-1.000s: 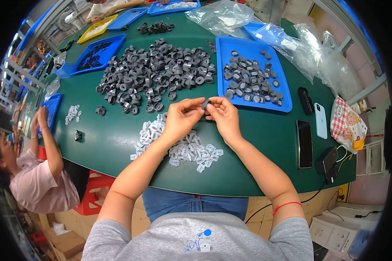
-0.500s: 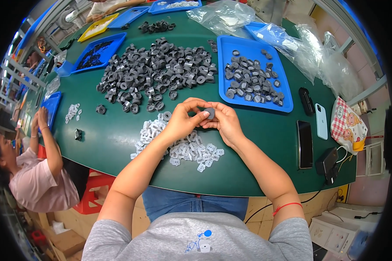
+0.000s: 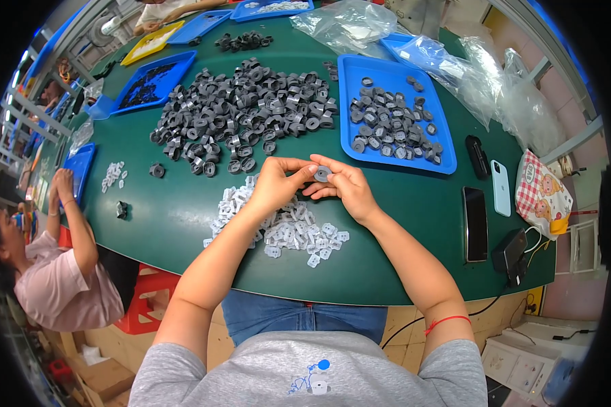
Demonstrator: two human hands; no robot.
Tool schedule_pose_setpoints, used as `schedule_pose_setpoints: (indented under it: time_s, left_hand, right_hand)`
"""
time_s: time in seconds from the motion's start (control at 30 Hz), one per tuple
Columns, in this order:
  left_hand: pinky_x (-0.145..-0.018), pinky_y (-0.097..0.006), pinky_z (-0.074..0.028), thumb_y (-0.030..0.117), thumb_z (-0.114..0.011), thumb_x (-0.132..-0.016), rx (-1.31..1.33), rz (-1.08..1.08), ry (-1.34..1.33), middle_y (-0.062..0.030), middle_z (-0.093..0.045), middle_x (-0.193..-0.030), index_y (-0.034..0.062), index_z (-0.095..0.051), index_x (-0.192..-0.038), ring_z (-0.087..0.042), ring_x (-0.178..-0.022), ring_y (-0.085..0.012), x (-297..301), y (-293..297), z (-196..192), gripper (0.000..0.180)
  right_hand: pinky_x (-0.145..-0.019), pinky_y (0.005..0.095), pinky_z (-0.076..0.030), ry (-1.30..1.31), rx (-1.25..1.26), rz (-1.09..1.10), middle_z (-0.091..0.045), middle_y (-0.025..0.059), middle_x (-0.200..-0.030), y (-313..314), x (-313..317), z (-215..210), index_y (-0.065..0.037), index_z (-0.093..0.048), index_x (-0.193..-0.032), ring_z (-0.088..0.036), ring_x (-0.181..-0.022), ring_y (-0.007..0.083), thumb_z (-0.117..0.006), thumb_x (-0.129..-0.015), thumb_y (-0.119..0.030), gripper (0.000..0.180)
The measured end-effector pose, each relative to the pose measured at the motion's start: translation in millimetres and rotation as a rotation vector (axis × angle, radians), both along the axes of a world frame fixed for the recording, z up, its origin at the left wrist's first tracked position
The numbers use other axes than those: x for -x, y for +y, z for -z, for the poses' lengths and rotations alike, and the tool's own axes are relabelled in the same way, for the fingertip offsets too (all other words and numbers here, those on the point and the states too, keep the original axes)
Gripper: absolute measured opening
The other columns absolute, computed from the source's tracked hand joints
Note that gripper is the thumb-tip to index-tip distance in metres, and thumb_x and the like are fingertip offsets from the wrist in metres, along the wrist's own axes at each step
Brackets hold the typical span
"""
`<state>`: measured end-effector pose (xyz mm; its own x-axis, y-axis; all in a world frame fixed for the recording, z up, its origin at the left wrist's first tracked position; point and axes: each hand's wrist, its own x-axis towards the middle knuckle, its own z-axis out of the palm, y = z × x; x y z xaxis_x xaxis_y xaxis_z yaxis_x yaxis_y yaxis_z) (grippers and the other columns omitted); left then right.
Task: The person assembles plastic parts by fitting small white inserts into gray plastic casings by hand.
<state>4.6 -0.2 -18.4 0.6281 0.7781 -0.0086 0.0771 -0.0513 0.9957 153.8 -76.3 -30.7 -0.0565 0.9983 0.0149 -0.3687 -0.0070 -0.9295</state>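
Note:
Between my two hands is a round grey plastic part (image 3: 322,174), its flat face with a small central mark turned upward. My left hand (image 3: 280,184) is closed, its thumb and fingertips on the part's left side. My right hand (image 3: 348,190) pinches the same part from the right, fingers curled beneath it. Below my left hand lies a pile of small white plastic pieces (image 3: 295,229). Beyond my hands spreads a big heap of dark grey ring-shaped parts (image 3: 244,108). To the right, a blue tray (image 3: 445,146) holds many round grey parts.
On the right lie a black phone (image 3: 475,224), a light blue phone (image 3: 501,190), a black case (image 3: 477,157) and a checked pouch (image 3: 540,193). Clear plastic bags (image 3: 448,68) cover the far right. A co-worker (image 3: 75,271) sits at left beside another blue tray (image 3: 81,169).
The round grey part has turned in my fingers, so its flat face shows more. My left fingers have shifted slightly down and left. The piles look the same.

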Motion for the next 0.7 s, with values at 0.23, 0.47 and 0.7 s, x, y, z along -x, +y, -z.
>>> schedule_pose_setpoints:
  time_s: [0.23, 0.47, 0.7]
  left_hand:
    - [-0.061, -0.023, -0.046, 0.011, -0.061, -0.08, -0.087, -0.012, 0.078, -0.0095, -0.065, -0.076, -0.0036, -0.065, -0.087, -0.057, -0.067, -0.0091, 0.2, -3.2, -5.9, 0.017]
    - [-0.062, -0.024, -0.046, 0.008, -0.06, -0.079, -0.108, 0.01, -0.013, -0.0103, -0.064, -0.081, -0.0039, -0.065, -0.086, -0.057, -0.07, -0.0111, 0.2, -2.7, -3.4, 0.014]
    - [-0.063, -0.024, -0.046, 0.008, -0.059, -0.08, -0.117, 0.015, -0.021, -0.0102, -0.063, -0.084, -0.0043, -0.065, -0.085, -0.057, -0.071, -0.0116, 1.1, -2.8, -5.7, 0.015]
  right_hand:
    - [-0.071, 0.0278, -0.051, -0.128, -0.002, -0.03, -0.054, 0.017, -0.107, -0.7, -1.4, -2.2, 0.007, -0.035, -0.125, -0.061, -0.085, 0.0232, -0.029, -0.085, 0.0, 0.041]
    - [-0.076, 0.0295, -0.051, -0.119, -0.026, -0.005, -0.053, 0.0169, -0.108, -2.8, 0.3, -8.1, 0.005, -0.039, -0.123, -0.061, -0.087, 0.0226, -0.031, -0.084, 0.002, 0.04]
    - [-0.074, 0.0297, -0.052, -0.158, -0.065, 0.015, -0.054, 0.017, -0.107, -1.8, 0.6, -5.9, 0.004, -0.038, -0.124, -0.061, -0.085, 0.0226, -0.032, -0.087, -0.001, 0.038]
